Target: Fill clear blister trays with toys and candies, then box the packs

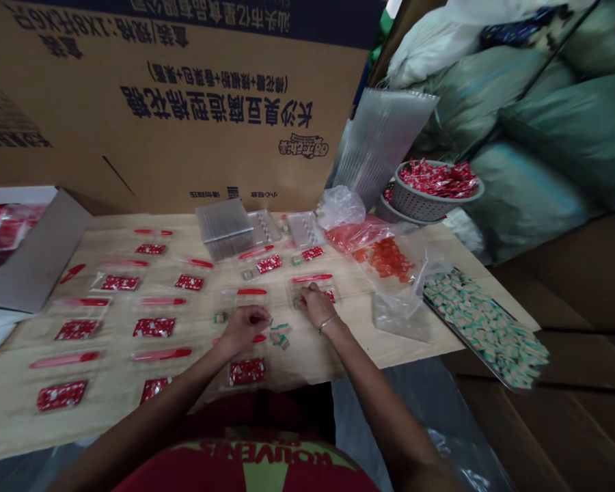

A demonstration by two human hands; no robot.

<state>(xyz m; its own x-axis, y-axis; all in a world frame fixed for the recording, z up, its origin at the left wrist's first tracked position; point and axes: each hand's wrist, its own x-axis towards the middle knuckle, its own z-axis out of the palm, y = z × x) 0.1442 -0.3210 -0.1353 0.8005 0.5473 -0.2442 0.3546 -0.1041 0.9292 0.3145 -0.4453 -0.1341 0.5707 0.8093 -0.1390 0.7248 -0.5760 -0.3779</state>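
Observation:
My left hand (244,328) is closed in a pinch over the table; what its fingertips hold, if anything, is too small to make out. Beside it lies a little heap of small green-and-tan pieces (279,335). My right hand (315,305) reaches over a clear plastic tray (337,281), its fingers pinched on a small green-and-tan piece at the tray's left side. That tray also contains a red pen-shaped item (311,278) and a red printed packet (330,295), partly covered by the hand. Left of my left hand, another small piece (220,317) lies below a red pen-shaped item (251,292).
Rows of clear trays with red packets (154,327) cover the table's left side. Stacked clear trays (225,229) stand before a large carton (225,137). Rightward are a bag of orange-red bits (389,260), a basket of red packets (433,188) and a tray of green-and-tan pieces (484,324).

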